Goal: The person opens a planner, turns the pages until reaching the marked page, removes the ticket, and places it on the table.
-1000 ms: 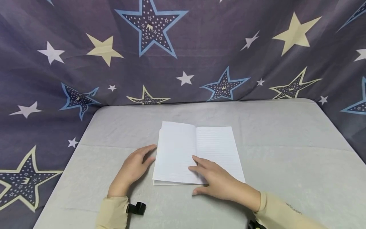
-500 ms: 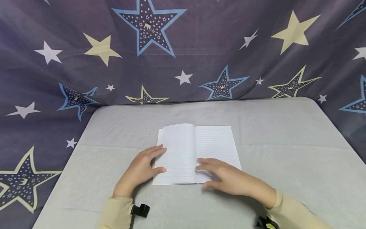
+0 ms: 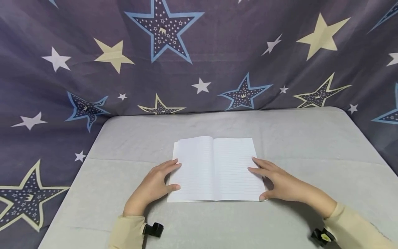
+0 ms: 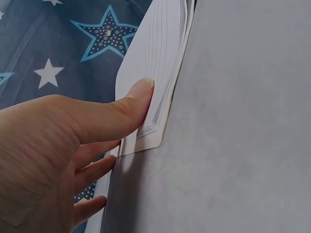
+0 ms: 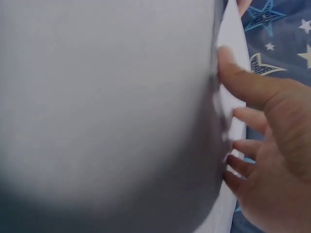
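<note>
Sleeves: cream cuffs, the left sleeve (image 3: 127,233) and right sleeve (image 3: 354,224) coming in from the near side, over the table.
Wrist gear: a black clip (image 3: 153,230) beside the left cuff; a black mount (image 3: 317,237) with a yellow spot by the right cuff.
Left hand (image 3: 153,185): loose and grasping nothing, fingers spread over the notebook's left edge, thumb (image 4: 140,92) laid on the paper by its near left corner.
Right hand (image 3: 281,183): likewise relaxed and free of any grip, fingertips on the right page's outer edge, thumb at the near right corner; how hard it presses cannot be told.
Notebook (image 3: 214,159): open and flat on the table, between the hands, slightly nearer the table's left edge than its right, apart from the far edge.
Pages: left page (image 3: 196,169) and right page (image 3: 234,173) ruled and white; lower sheets jut out at the left.
Table (image 3: 298,138): pale grey cloth, creased, far corners rounded.
Room: dark purple-grey fabric (image 3: 224,45) behind the far edge and along both sides, printed with white, cream and blue-edged stars.
</note>
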The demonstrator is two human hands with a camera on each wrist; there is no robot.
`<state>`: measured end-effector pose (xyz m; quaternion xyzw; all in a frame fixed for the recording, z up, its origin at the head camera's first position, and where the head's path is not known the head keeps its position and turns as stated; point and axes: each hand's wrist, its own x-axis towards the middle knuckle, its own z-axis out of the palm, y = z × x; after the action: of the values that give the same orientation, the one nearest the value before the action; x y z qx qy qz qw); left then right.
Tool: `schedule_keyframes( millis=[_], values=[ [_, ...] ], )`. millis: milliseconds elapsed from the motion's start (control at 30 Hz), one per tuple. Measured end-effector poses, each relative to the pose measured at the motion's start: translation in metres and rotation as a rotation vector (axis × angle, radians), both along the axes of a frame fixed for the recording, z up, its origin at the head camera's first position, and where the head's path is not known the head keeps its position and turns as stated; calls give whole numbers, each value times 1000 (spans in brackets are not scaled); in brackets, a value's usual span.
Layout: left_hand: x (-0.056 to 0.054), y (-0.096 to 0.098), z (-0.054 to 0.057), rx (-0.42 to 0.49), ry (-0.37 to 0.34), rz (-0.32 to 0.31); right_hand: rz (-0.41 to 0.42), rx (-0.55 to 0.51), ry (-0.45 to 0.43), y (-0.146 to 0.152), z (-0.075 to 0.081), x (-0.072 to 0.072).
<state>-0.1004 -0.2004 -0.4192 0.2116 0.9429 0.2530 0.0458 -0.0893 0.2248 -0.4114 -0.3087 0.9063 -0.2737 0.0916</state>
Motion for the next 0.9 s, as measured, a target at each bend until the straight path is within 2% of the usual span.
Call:
schedule_keyframes(
  millis=[267, 467, 633, 733, 833, 900],
  values=[
    [0, 1, -1, 0, 1, 4, -3, 45, 122, -1, -3, -3],
    [0, 2, -2, -1, -10, 2, -56, 70, 167, -6, -1, 1],
    [0, 2, -2, -1, -16, 5, -173, 41, 112, -12, 2, 2],
    [1, 2, -1, 2, -6, -4, -250, -27, 56, -19, 6, 2],
    [1, 2, -1, 5, 7, -9, -278, -97, 11, -28, 12, 4],
    [1, 1, -1, 5, 14, -10, -257, -144, 4, -37, 16, 6]
  ],
)
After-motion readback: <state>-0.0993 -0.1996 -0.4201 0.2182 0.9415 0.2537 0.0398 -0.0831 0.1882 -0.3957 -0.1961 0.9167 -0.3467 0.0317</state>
